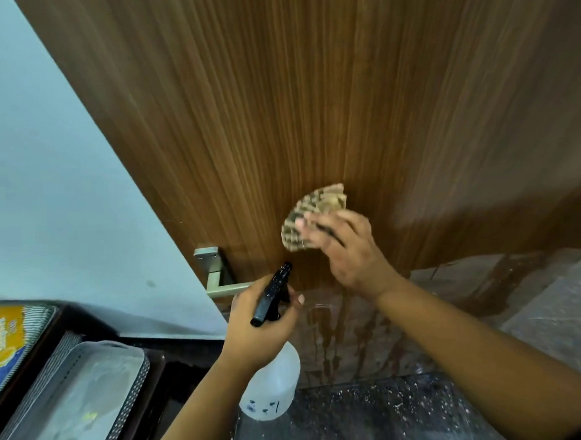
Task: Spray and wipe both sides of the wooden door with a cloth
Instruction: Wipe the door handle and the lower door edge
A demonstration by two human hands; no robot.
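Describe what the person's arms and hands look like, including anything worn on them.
Both forearms are bare, with no sleeves in view up to the edge of the picture. The left hand and the right hand wear no gloves. No watch or bracelet shows at either wrist, and I can make out no rings on the fingers that show, though the right hand is slightly blurred.

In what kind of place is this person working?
Probably a doorway inside a home: a wooden door with a metal lever handle, a pale painted wall, and a speckled stone floor.
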